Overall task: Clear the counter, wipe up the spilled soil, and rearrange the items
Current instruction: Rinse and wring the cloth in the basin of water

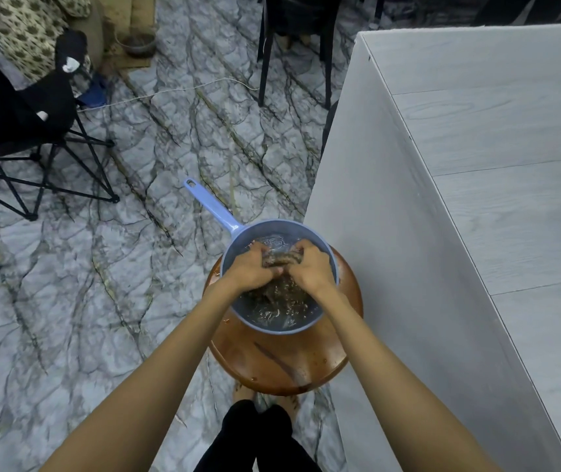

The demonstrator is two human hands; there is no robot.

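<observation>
A blue plastic bowl with a long handle (211, 209) stands on a round brown stool (282, 366) beside the counter. It holds murky water with dark bits floating in it. Both my hands are inside the bowl. My left hand (252, 270) and my right hand (309, 267) grip a wet brownish cloth (277, 258) between them, just above the water. Part of the cloth hangs down into the water under my hands.
The grey wood-pattern counter (497, 158) fills the right side, its side panel touching the stool. A black folding chair (34, 137) stands at the left. Black chair legs (265, 63) are at the top. A white cable (177, 92) crosses the marbled floor.
</observation>
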